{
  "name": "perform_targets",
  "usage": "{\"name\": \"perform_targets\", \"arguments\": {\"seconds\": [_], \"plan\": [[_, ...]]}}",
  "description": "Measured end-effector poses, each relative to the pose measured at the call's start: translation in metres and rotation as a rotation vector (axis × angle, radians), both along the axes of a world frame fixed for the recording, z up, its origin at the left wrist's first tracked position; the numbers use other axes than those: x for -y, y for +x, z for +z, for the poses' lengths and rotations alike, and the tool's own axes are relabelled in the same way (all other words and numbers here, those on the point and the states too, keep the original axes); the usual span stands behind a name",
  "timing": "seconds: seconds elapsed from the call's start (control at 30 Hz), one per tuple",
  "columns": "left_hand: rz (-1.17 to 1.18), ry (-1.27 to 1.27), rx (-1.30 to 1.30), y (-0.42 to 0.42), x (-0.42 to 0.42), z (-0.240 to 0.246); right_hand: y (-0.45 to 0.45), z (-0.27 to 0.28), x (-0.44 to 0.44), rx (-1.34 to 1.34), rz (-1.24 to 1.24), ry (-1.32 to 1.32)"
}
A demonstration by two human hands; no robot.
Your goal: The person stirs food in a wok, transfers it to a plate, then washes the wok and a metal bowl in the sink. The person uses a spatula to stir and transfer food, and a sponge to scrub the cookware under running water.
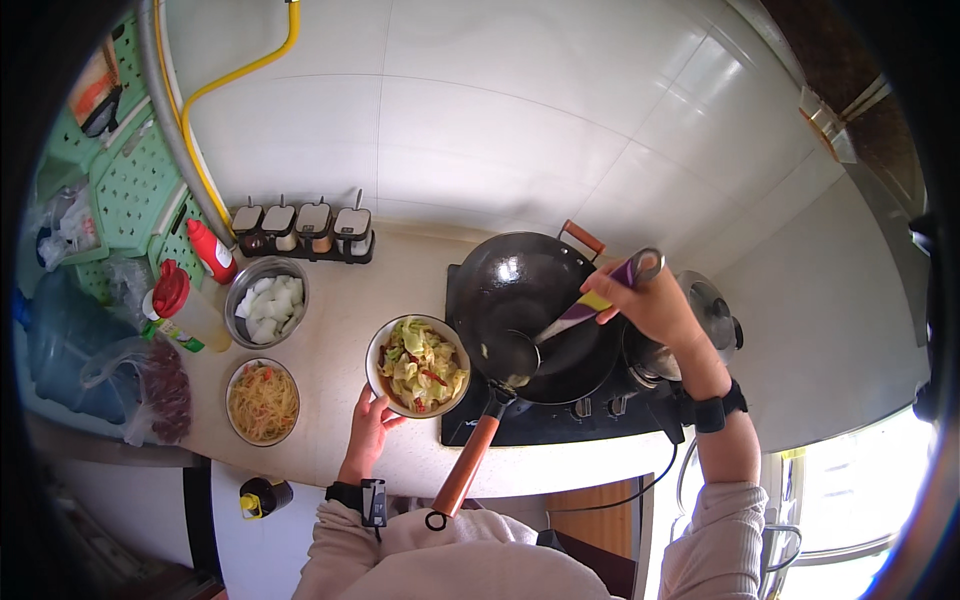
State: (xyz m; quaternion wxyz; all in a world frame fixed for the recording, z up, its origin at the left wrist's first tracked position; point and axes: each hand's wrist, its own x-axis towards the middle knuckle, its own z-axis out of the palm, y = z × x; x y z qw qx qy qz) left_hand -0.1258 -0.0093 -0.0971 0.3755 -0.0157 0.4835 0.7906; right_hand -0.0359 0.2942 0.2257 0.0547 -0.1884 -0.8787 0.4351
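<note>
My left hand (369,429) grips the near rim of a bowl (370,377) filled with stir-fried cabbage (421,364) and red chili pieces, held beside the wok's left edge. In my right hand (637,300) is the purple and yellow-green handle of a metal ladle (574,313). The ladle's head rests low in the black wok (517,289), near its front left side, where a few bits of cabbage show. A wooden long handle (469,465) points from the wok towards my body, and a wooden side grip (583,237) is at the far rim.
The wok stands on a black gas stove (540,435), with a lidded pot (701,315) at its right. Left on the counter are a bowl of shredded vegetables (262,401), a metal bowl of white chunks (267,303), seasoning jars (304,229) and a red squeeze bottle (212,251).
</note>
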Motion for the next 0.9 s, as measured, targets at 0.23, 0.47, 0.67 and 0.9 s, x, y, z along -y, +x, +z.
{"name": "perform_targets", "arguments": {"seconds": [0.23,0.47,0.67,0.9], "plan": [[0.009,0.012,0.019,0.000,-0.001,0.001,-0.012,0.023,-0.011,-0.257,-0.298,-0.225],[0.030,0.004,0.030,0.000,-0.002,0.006,0.013,0.009,0.051,-0.361,0.050,-0.065],[0.079,0.037,0.031,-0.001,-0.004,0.004,0.051,-0.019,0.097,-0.514,0.499,0.421],[0.071,0.027,0.045,-0.002,-0.005,0.005,0.073,-0.040,0.105,-0.556,0.470,0.473]]}}
